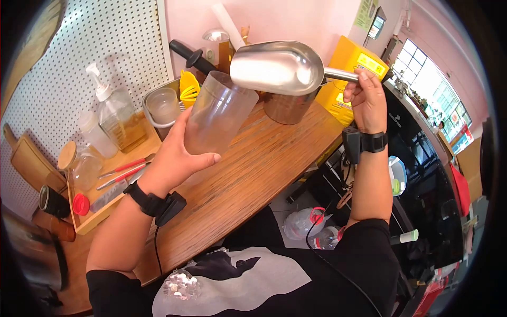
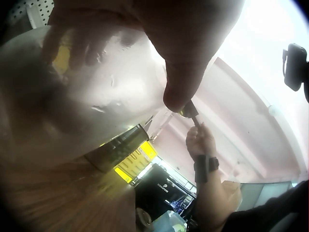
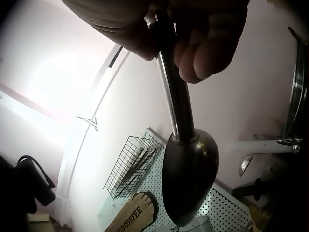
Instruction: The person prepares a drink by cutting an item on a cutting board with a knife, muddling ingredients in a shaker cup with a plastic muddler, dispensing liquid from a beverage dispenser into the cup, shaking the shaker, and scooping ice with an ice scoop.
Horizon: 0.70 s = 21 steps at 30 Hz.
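A clear plastic container [image 1: 219, 119], tall and round, tilts over the wooden counter in my left hand [image 1: 171, 158]. Through its wall in the left wrist view the fingers show behind the container [image 2: 111, 92], with the thumb reaching along the near side. My right hand [image 1: 371, 100] pinches the thin handle of a shiny metal scoop [image 1: 280, 68], thumb against fingers. The scoop's front lip overlaps the container's rim in the head view. From the right wrist, the scoop [image 3: 190, 169] shows its dark rounded back, which hides whatever lies in its bowl.
Behind the scoop stands a metal canister [image 1: 288, 109], beside a yellow box [image 1: 338, 95]. A wooden tray [image 1: 111, 203] on the left bears a pump bottle [image 1: 124, 124], a glass jar and red-handled tools. Plastic bottles [image 1: 325, 238] sit below the wooden counter [image 1: 232, 195].
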{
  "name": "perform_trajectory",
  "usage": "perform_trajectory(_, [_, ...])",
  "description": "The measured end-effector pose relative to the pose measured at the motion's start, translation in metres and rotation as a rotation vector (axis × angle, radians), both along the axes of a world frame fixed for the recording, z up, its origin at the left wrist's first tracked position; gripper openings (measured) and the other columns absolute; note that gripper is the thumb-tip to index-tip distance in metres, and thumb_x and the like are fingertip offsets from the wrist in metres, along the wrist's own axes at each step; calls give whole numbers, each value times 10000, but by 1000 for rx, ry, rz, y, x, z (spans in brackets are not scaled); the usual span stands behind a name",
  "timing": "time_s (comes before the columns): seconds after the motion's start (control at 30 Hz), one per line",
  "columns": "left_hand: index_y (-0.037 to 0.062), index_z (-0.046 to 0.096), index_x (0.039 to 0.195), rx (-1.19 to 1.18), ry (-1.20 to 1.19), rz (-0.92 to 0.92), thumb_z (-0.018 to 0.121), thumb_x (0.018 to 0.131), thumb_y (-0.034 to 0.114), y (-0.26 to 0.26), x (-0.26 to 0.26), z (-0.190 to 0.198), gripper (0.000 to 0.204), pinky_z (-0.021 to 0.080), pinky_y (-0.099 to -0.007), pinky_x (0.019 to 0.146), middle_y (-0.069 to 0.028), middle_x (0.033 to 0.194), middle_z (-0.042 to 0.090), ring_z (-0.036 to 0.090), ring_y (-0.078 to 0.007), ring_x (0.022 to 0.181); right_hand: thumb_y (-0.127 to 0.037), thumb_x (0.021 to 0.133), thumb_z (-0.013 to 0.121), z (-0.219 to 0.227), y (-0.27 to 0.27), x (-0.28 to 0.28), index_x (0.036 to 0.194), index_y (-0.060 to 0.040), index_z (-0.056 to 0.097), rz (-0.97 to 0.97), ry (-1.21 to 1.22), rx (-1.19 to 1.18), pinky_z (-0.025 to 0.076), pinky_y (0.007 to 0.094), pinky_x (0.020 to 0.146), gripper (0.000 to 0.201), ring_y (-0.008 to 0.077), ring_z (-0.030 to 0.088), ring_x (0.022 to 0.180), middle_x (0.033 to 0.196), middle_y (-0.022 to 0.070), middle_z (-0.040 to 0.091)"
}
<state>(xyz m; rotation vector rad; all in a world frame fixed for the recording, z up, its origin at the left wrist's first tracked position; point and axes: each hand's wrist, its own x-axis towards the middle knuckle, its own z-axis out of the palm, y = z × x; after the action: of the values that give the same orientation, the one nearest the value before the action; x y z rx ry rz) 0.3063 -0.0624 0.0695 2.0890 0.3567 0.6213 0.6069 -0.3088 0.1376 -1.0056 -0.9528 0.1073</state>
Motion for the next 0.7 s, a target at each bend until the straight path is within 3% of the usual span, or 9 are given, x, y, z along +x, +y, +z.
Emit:
perform_trajectory(0.23, [-19, 236, 1436, -64, -80, -85, 822, 652, 206, 5, -8, -12, 1004, 342, -361, 1069, -223, 1361, 425, 432, -300, 1274, -184, 955, 549, 46, 7, -26, 1089, -24, 595, 17, -266, -133, 470, 263, 616, 213, 142, 588, 652, 728, 74, 614])
perform_trajectory(0.37, [-10, 224, 1443, -118, -100, -79, 824, 645, 190, 5, -15, -14, 1018, 351, -354, 1058, -206, 1341, 439, 444, -282, 1256, -192, 954, 546, 56, 12, -30, 1103, -21, 598, -14, -339, -139, 470, 259, 586, 233, 141, 581, 622, 725, 75, 610])
perform_trajectory(0.47, [-4, 217, 1447, -178, -82, -63, 823, 641, 181, 0, -31, -9, 1025, 348, -352, 1057, -184, 1331, 445, 445, -262, 1250, -200, 953, 547, 49, 12, -6, 1074, -5, 596, -54, -191, -55, 469, 261, 558, 234, 146, 585, 617, 722, 68, 599])
perform_trajectory(0.53, [-2, 217, 1448, -175, -50, -21, 822, 639, 176, -1, -46, -10, 1026, 346, -353, 1058, -168, 1326, 448, 446, -251, 1248, -199, 942, 566, 41, 10, 12, 1011, 3, 589, -115, -125, -21, 473, 271, 549, 215, 155, 590, 620, 719, 64, 586])
perform_trajectory(0.7, [22, 208, 1452, -335, -220, -27, 855, 611, 233, 2, -103, -26, 1082, 346, -377, 1056, -117, 1364, 406, 425, -232, 1264, -255, 907, 627, 9, 13, 67, 956, -33, 578, -510, 26, -72, 502, 264, 506, 233, 152, 585, 568, 723, 65, 581])
